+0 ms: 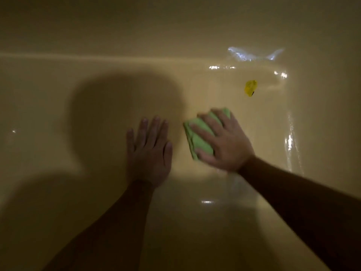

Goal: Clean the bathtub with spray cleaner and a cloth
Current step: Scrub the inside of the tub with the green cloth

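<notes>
Wiping the bathtub point(58, 192).
Soft cloth point(197, 141) seems best pressed flat: right hand point(224, 147) spreads straight fingers point(203, 132) on it; left hand point(149, 155) lies flat, empty.

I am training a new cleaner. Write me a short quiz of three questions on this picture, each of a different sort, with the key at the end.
1. True or false: the left hand lies flat on the bathtub and holds nothing.
2. Choose one: what does the right hand press on? A. a spray bottle; B. a folded green cloth; C. a brush.
3. Fill the gap: the small object lying in the tub beyond the cloth is ____ in colour.

Key: 1 true; 2 B; 3 yellow.
</notes>
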`<state>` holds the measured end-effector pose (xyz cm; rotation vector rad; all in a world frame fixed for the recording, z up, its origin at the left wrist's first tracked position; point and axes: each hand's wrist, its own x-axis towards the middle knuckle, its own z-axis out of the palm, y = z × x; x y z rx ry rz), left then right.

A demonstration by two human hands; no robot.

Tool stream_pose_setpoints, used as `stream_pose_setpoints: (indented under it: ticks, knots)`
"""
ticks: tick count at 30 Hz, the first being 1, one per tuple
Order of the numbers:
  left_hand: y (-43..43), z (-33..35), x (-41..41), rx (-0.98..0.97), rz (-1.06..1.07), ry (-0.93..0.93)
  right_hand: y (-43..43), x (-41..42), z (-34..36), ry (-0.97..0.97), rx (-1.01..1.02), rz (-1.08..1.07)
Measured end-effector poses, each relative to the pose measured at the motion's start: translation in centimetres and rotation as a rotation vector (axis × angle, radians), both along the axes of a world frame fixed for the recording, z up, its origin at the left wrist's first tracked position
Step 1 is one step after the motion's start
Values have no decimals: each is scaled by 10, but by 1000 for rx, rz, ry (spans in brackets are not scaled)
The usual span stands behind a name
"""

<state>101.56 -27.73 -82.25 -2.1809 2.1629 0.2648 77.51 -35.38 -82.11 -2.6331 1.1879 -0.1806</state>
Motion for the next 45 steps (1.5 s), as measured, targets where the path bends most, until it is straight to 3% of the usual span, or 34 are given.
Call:
stream_pose_setpoints:
  ticks: [4, 8, 11, 15, 19, 22, 25, 29, 31, 35, 37, 41, 45]
  knots:
    - [-9, -3, 11, -38, -16, 2, -100, 23, -2, -1, -143, -202]
    - [-12, -3, 11, -63, -15, -10, -79, 43, 2, -22, -86, -375]
    - [-14, -1, 11, -59, -13, -1, -3, 36, 5, -50, -12, -234]
    - [-18, -1, 14, -32, -22, 3, 87, 13, 14, 19, 129, 156]
    - [-22, -4, 18, -35, -28, -3, 51, 9, 6, 53, 68, 370]
    - [-25, -5, 20, -60, -29, 3, -24, 25, -4, 36, -36, 249]
    - [-26, -4, 23, -77, -40, 13, -95, 48, -2, 4, -132, -30]
    - [-22, -5, 28, -58, -49, 17, -81, 78, 2, -16, -85, -362]
    - [-11, -4, 32, -44, -33, 18, -29, 76, 2, -33, -57, -301]
    - [4, 1, 41, 5, -24, -2, 90, 53, 15, 4, 115, 29]
    - [3, 1, 43, 12, -22, -7, 109, 45, 18, 39, 157, 180]
    - [-2, -2, 45, -9, -14, -19, 40, 47, 4, 65, 63, 347]
    - [-6, -3, 48, -26, -8, -11, -64, 64, -6, 53, -85, 92]
